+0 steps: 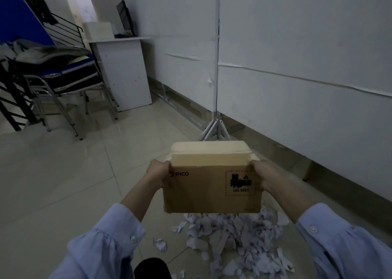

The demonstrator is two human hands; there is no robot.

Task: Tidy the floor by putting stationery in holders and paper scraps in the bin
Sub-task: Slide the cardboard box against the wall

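Observation:
I hold a brown cardboard box (201,187) marked "PICO" in the air in front of me, its top flaps open and tilted away. My left hand (158,172) grips its left upper edge and my right hand (266,175) grips its right upper edge. Below the box a heap of torn white paper scraps (235,238) lies spread on the tiled floor, with one crumpled scrap (160,244) apart to the left. The inside of the box is hidden from me. No stationery or holders show in view.
A white tripod stand (216,128) rises just behind the box by the white wall. A white desk (123,72) with a monitor stands further back. Stacked blue and black chairs (63,75) and a black railing fill the left. Bare floor tiles (63,172) lie at my left.

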